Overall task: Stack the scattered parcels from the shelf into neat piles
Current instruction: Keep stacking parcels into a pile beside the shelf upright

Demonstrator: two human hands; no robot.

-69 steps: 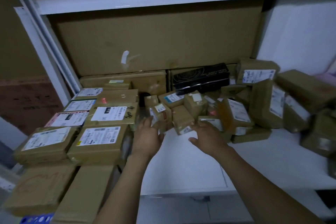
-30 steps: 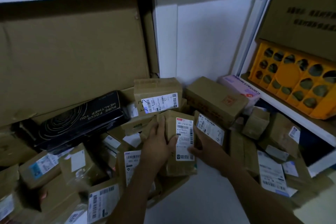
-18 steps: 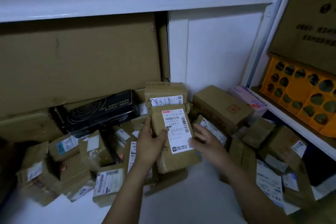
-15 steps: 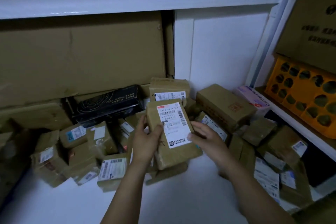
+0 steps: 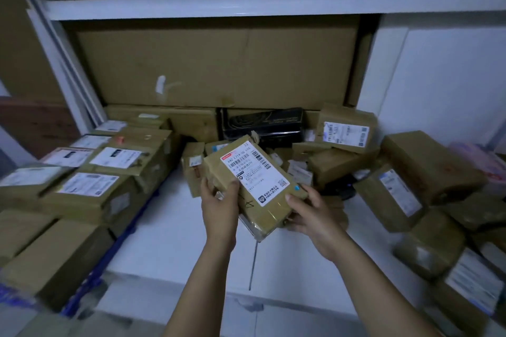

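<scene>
Now holds one brown taped parcel [image 5: 254, 183] in both hands, lifted clear above the white shelf [image 5: 178, 243] and tilted, white shipping label [image 5: 256, 176] facing up; grips its left edge with the left hand [image 5: 219, 205], thumb laid on the label's edge, fingers curled underneath; cups its near right corner with the right hand [image 5: 315, 216], thumb on top, fingers wrapped below; looks down on neat piles [image 5: 90, 191] of labelled brown boxes along the left side of the shelf, labels up, edges roughly in line; just behind the held parcel, a few small parcels [image 5: 193, 169] standing loose; further back, a black box [image 5: 264, 124] lying against a large cardboard sheet [image 5: 219, 68] covering the rear wall; to the right, a jumbled heap of parcels [image 5: 397, 189], tipped at different angles and leaning on one another, reaching the right edge of view; beyond the heap, a pink packet [image 5: 482, 161], blurred; overhead, a white shelf board [image 5: 246, 4].
</scene>
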